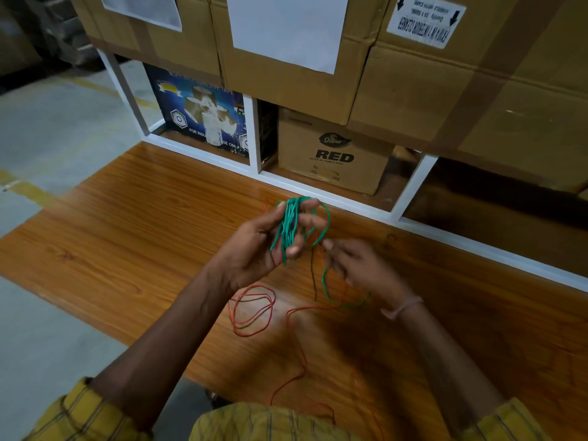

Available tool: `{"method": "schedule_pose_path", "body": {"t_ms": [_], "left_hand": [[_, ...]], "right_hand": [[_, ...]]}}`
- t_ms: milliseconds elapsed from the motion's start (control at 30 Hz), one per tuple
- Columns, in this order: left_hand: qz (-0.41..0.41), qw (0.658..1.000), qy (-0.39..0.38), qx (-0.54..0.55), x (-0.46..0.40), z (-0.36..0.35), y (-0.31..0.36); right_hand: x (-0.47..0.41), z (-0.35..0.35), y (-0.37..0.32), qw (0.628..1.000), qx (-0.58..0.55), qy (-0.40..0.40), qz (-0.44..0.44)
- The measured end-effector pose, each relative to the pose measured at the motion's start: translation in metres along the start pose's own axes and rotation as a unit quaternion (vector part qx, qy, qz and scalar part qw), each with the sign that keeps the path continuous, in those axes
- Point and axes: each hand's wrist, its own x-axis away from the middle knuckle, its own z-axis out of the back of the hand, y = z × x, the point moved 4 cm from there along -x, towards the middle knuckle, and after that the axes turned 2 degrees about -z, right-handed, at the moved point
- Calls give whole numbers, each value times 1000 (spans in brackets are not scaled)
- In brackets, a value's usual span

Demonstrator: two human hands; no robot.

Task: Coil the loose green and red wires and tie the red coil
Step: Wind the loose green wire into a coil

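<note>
Two hands, one green coil

Green wire [291,227] looped around left hand [254,249] fingers, raised above wooden surface [127,237]. Right hand [356,265] blurred, apparently pinching green tail; grip unclear. Red wire [251,310] loose on surface, end hidden below.

Left of table [105,237]: bare wood, open to a hand.
Far edge: white shelf frame [318,189] and cardboard boxes [334,154] block reach.
Table middle: loose red wire [254,310] loops in the way.
</note>
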Motion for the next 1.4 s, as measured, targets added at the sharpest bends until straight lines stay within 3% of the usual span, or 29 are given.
{"method": "schedule_pose_path", "body": {"t_ms": [100, 267, 400, 500, 600, 767, 867, 1067, 1133, 1200, 1300, 1400], "left_hand": [[-40, 998, 49, 24, -11, 7, 3], [-30, 982, 141, -125, -21, 20, -11], [-6, 912, 140, -385, -13, 25, -21], [9, 890, 83, -447, -5, 11, -18], [39, 908, 29, -416, 0, -4, -14], [70, 958, -30, -277, 2, -14, -12], [50, 974, -40, -215, 2, -9, -7], [7, 989, -31, -144, -1, -12, 6], [-16, 989, 11, -145, -7, -10, 12], [-44, 982, 72, -168, -14, -4, 18], [-67, 956, 160, -235, -19, 2, 15], [-93, 910, 196, -353, -21, 8, 4]], "right_hand": [[23, -32, -4, 953, 283, -85, 70], [56, -36, -56, 922, 314, -128, 187], [57, 9, -93, 961, 175, -107, 187], [44, 49, -92, 984, -50, -81, 152], [16, 70, -76, 970, -201, -54, 122], [-26, 62, -49, 983, -125, 59, 124], [-37, 47, -18, 982, -130, 112, 76], [-15, 2, 18, 983, -167, 74, -7], [5, -15, 9, 991, -127, 30, -23], [21, -30, -2, 1000, -12, -14, -14], [42, -36, -29, 984, 151, -39, 82], [58, -27, -64, 957, 240, -59, 150]]}}
